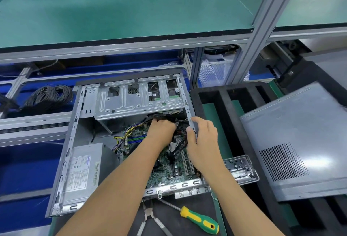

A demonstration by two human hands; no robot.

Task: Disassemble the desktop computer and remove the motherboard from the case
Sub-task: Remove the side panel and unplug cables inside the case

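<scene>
Two hands [201, 138] in one case [75, 123]; one screwdriver [199, 219], one pliers [150, 218].

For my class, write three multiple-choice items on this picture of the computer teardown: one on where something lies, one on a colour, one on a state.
1. Where does the screwdriver lie?
A. inside the case
B. on the dark mat in front of the case
C. on the green shelf

2. What colours is the screwdriver's handle?
A. red and black
B. blue and white
C. green and yellow

3. What is the state of the case?
A. open, with the motherboard inside
B. closed by its side panel
C. open and stripped bare

Key: 1 B, it lies beside the pliers near the case's front edge. 2 C, green grip with yellow patches. 3 A, the motherboard and the power supply show inside, and the side panel lies apart on the right.
</scene>
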